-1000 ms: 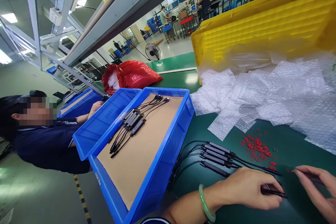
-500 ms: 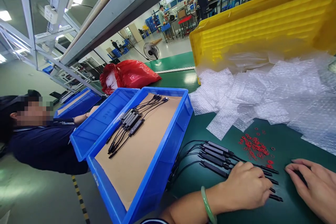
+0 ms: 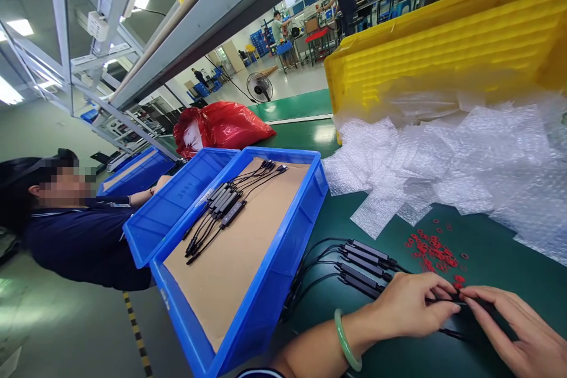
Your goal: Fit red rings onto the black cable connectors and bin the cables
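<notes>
Several black cable assemblies (image 3: 363, 263) lie side by side on the green table. My left hand (image 3: 410, 307), with a green bangle on the wrist, pinches the thin end of one cable with its fingertips. My right hand (image 3: 514, 328) meets it from the right, fingertips on the same cable end. A scatter of small red rings (image 3: 432, 248) lies just beyond the hands. More black cable assemblies (image 3: 225, 207) rest on brown card inside the blue tray (image 3: 266, 301) to the left.
A pile of bubble-wrap pieces (image 3: 465, 159) covers the table at the right, in front of a yellow crate (image 3: 434, 41). A second blue tray (image 3: 172, 207) and a red bag (image 3: 221, 127) sit at the left. A co-worker in dark blue (image 3: 75, 236) sits at far left.
My right hand has moved left to meet my left hand, and both now pinch one cable end together. My left hand has shifted slightly up toward the red rings.
</notes>
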Demonstrator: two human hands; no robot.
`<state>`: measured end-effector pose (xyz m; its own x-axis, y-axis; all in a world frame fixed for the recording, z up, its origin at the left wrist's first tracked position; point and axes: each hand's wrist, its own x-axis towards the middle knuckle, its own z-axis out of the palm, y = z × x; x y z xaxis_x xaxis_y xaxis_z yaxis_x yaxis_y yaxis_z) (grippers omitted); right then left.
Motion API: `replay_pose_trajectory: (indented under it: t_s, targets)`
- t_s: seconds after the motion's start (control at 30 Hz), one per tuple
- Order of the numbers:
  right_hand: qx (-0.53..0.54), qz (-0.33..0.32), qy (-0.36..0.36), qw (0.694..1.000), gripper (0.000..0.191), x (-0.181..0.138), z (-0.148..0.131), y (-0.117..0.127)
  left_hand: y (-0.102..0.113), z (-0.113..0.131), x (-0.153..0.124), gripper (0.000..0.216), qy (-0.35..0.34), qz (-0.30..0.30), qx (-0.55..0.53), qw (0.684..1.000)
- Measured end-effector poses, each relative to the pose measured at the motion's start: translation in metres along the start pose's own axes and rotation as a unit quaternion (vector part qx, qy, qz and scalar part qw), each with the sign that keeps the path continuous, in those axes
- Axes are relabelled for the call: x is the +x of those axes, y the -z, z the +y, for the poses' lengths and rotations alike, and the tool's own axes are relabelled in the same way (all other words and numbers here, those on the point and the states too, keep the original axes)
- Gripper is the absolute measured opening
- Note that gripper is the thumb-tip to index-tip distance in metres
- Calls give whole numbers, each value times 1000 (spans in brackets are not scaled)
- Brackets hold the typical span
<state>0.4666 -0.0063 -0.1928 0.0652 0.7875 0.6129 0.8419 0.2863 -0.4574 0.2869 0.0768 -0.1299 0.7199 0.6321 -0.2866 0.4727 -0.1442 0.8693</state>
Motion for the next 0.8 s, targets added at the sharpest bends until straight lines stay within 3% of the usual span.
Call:
replay_pose_trajectory:
  t_s: [0.13,0.33,0.53,0.63,0.8]
  targets:
    - [-8,11,65,998,37,8,-6,3,3,4,-1,41,-6,-6,-13,1000]
    - [-7,14,78,997,38,7,-3,1,0,-4,4,36,-59,10,63,996]
    - [11,15,87,996,35,-1,-5,-2,2,-3,4,36,-38,41,59,997]
    - [16,11,72,997,34,-4,-6,-4,4,-2,3,36,-47,29,49,997]
    - [-35,40,9,999,49,2,-6,-3,0,-10,4,38,-77,32,61,995]
